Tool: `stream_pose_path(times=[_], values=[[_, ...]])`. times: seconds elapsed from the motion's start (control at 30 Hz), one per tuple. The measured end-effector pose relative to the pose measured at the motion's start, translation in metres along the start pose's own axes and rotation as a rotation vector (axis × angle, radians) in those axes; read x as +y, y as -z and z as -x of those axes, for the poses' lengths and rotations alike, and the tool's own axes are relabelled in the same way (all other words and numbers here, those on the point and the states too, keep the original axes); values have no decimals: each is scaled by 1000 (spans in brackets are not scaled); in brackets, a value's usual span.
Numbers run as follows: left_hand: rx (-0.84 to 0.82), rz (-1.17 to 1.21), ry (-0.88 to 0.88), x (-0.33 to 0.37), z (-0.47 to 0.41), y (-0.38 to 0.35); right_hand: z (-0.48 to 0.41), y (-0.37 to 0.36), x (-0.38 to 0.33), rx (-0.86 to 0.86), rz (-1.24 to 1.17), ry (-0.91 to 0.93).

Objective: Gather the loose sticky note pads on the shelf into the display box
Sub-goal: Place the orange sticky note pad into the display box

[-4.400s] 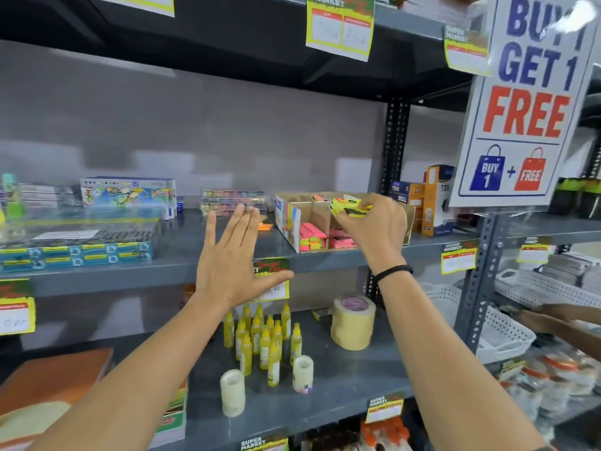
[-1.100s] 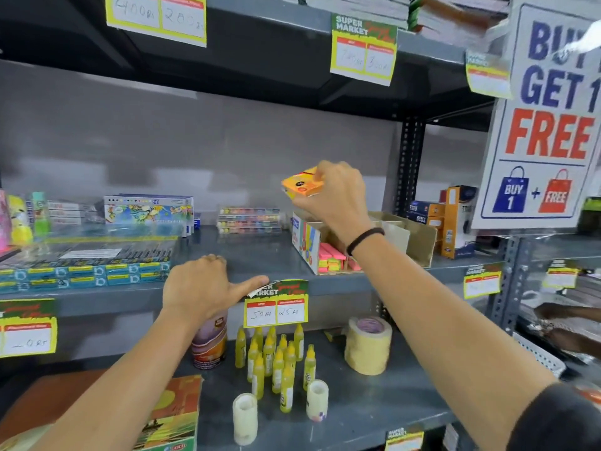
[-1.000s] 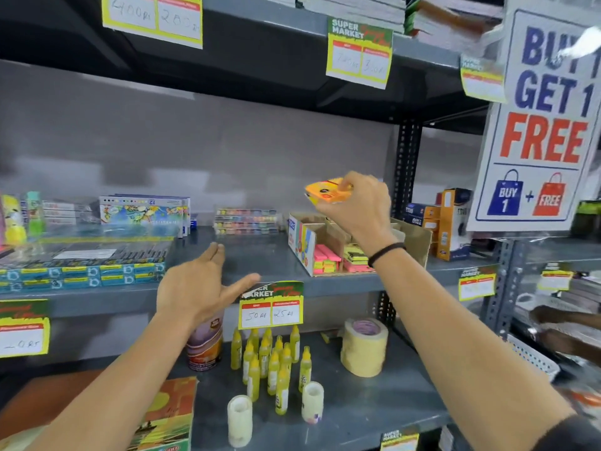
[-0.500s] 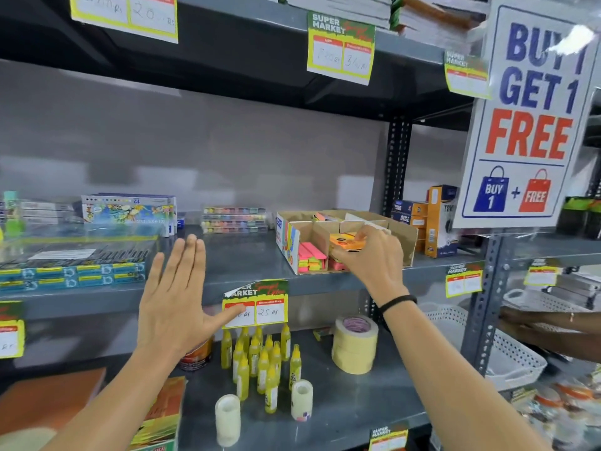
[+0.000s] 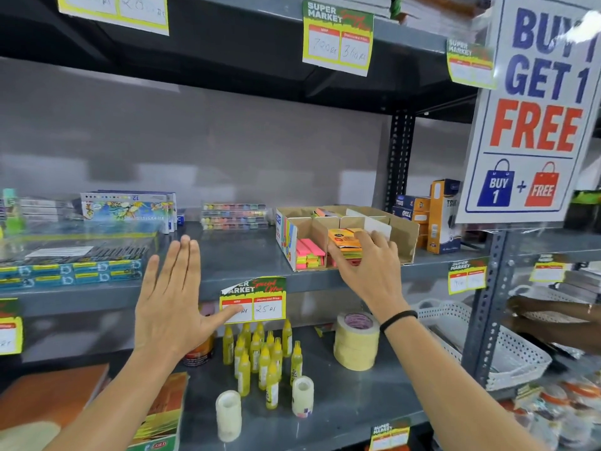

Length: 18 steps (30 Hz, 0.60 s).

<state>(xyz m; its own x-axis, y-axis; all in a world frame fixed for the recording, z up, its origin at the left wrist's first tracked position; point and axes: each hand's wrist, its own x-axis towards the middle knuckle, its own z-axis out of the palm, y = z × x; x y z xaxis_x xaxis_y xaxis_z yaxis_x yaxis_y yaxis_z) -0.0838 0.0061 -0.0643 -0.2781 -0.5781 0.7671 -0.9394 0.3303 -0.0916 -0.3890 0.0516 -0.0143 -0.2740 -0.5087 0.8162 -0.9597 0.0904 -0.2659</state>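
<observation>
A cardboard display box (image 5: 405,231) with dividers stands on the middle shelf, right of centre. Its front left compartment holds pink and yellow sticky note pads (image 5: 309,253). My right hand (image 5: 367,268) reaches into the front middle compartment, fingers on an orange sticky note pad (image 5: 343,239) that rests on top of other pads there. More pads show in a back compartment (image 5: 323,212). My left hand (image 5: 172,304) hovers flat and open in front of the shelf edge, holding nothing.
Paint boxes (image 5: 128,208) and stacked colour trays (image 5: 234,216) sit on the middle shelf (image 5: 234,255) to the left. Glue bottles (image 5: 260,353) and tape rolls (image 5: 356,341) stand on the shelf below. A BUY 1 GET 1 FREE sign (image 5: 533,109) hangs at right. Another person's arm (image 5: 553,312) reaches in.
My right hand brought the orange pad down from above the shelf into the box's front middle compartment. My left hand rose and spread flat.
</observation>
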Motion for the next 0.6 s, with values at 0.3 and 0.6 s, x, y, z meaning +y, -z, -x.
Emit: stream_pose_path(times=[0.3, 0.6], values=[[68, -17, -6, -1, 0, -4, 43, -16, 14, 13, -114, 132], [25, -37, -7, 1, 0, -3, 48, -25, 19, 8, -4, 219]])
